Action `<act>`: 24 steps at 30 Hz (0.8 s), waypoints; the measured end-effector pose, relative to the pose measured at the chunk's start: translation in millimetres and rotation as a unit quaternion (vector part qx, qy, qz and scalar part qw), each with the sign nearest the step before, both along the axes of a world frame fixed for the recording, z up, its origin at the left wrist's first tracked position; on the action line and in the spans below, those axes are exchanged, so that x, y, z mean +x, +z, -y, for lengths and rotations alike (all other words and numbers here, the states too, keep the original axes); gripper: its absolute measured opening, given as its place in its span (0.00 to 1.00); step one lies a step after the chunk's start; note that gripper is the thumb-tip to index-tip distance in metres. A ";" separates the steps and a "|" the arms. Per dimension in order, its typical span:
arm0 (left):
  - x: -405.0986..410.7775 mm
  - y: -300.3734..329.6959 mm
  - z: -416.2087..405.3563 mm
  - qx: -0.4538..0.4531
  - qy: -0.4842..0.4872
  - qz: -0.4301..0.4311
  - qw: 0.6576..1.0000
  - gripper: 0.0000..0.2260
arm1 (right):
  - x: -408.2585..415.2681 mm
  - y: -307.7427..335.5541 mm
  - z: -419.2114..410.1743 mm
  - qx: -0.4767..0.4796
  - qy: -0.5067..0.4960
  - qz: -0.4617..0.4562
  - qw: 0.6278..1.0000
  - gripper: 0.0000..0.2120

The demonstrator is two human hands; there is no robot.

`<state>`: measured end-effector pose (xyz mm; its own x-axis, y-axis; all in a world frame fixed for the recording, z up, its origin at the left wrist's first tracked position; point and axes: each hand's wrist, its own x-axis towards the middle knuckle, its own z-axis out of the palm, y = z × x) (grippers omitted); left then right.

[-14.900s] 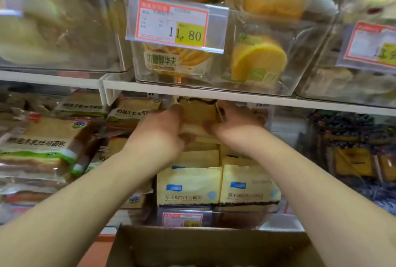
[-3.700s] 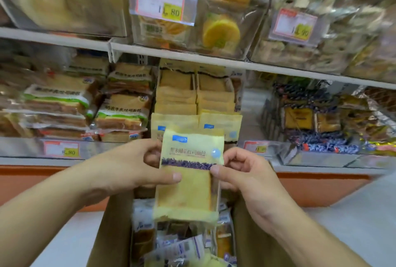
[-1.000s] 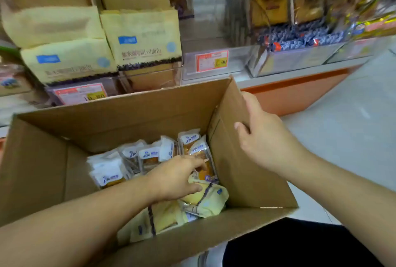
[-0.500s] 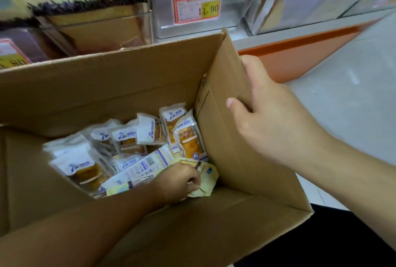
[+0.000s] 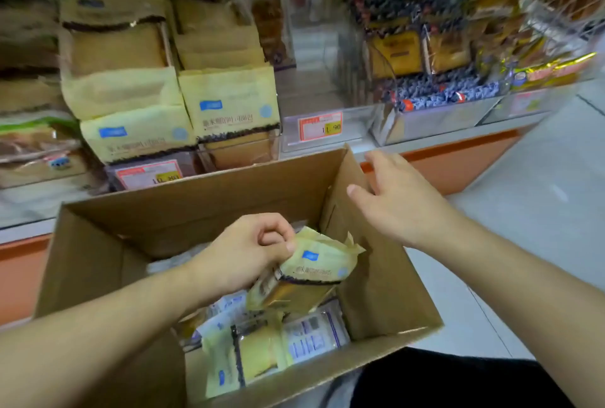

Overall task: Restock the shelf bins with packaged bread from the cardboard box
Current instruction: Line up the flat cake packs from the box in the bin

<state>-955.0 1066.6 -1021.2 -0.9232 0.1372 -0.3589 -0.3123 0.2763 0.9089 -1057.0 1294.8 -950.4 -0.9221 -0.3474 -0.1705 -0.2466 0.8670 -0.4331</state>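
Right now I have my left hand (image 5: 248, 252) inside the cardboard box (image 5: 203, 201), thumb and curled fingers pinching the top edge of one yellow bread packet (image 5: 307, 276), which hangs tilted above the other stock without touching the box walls. My right hand (image 5: 397, 199) hovers at the box's right flap (image 5: 343, 185) with fingers loosely spread and gripping nothing; I cannot tell whether the fingertips touch the cardboard. Below the lifted packet I count at least two more packs lying flat on the box floor, one yellow pack (image 5: 248, 355) and one white-labelled pack (image 5: 314, 335), with others too blurred to count. Beyond the box, the shelf bin (image 5: 242, 152) holds two rows of the same yellow packets standing upright. I see two red-and-yellow price tags, the left price tag (image 5: 149, 175) on this bin and the right price tag (image 5: 320, 126) on the neighbouring clear bin.
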 end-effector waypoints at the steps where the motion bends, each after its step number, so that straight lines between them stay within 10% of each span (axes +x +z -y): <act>1: 1.8 18.7 7.2 0.019 0.021 -0.007 1.000 0.03 | -0.4 11.6 1.7 -0.032 -0.002 -0.009 0.999 0.21; 6: 12.7 87.7 40.0 0.127 0.128 -0.028 0.983 0.05 | 7.9 60.0 13.7 -0.300 0.067 0.139 0.941 0.16; 24: 20.1 139.7 88.0 0.194 0.237 -0.054 0.951 0.12 | -7.1 87.7 102.6 -0.438 0.049 0.095 0.893 0.08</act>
<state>-934.8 978.6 -881.5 -0.9427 -0.2009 -0.2664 -0.2179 -0.2339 0.9475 -1064.1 1192.2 -862.6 -0.8634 -0.5014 0.0557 -0.1524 0.1541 -0.9762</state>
